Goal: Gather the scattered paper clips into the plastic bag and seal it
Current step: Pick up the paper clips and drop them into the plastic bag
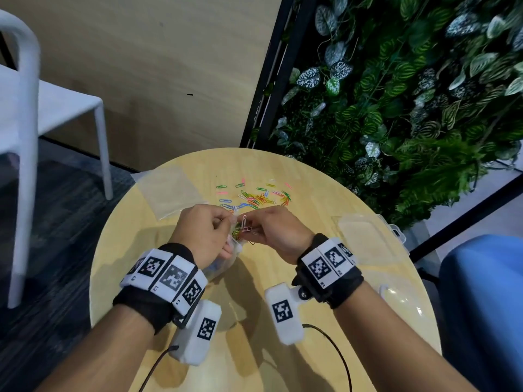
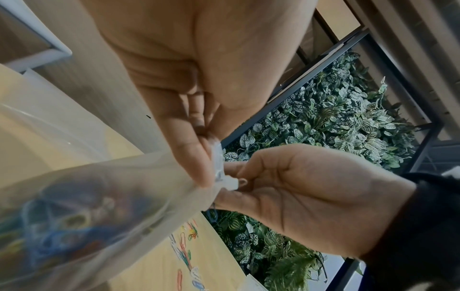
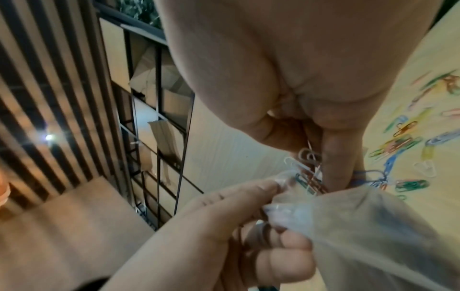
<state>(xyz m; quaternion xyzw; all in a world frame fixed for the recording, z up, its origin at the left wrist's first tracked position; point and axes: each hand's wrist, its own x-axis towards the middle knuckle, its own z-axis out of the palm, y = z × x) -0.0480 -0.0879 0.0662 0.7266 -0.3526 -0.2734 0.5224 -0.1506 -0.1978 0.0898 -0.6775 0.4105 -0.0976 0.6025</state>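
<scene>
My left hand (image 1: pixel 208 232) pinches the mouth of a clear plastic bag (image 1: pixel 226 263) and holds it above the round wooden table (image 1: pixel 311 193). Coloured clips show blurred through the bag's wall (image 2: pixel 74 226). My right hand (image 1: pixel 273 232) pinches a small bunch of paper clips (image 1: pixel 244 224) at the bag's mouth; in the right wrist view the held clips (image 3: pixel 308 163) hang from thumb and forefinger just above the opening. Several loose coloured clips (image 1: pixel 254 195) lie scattered on the table beyond both hands.
A second flat clear bag (image 1: pixel 167 188) lies at the table's far left edge. A clear plastic box (image 1: pixel 365 239) sits at the right edge. A white chair (image 1: pixel 25 108) stands left, a plant wall (image 1: pixel 410 94) behind, a blue seat (image 1: pixel 481 306) right.
</scene>
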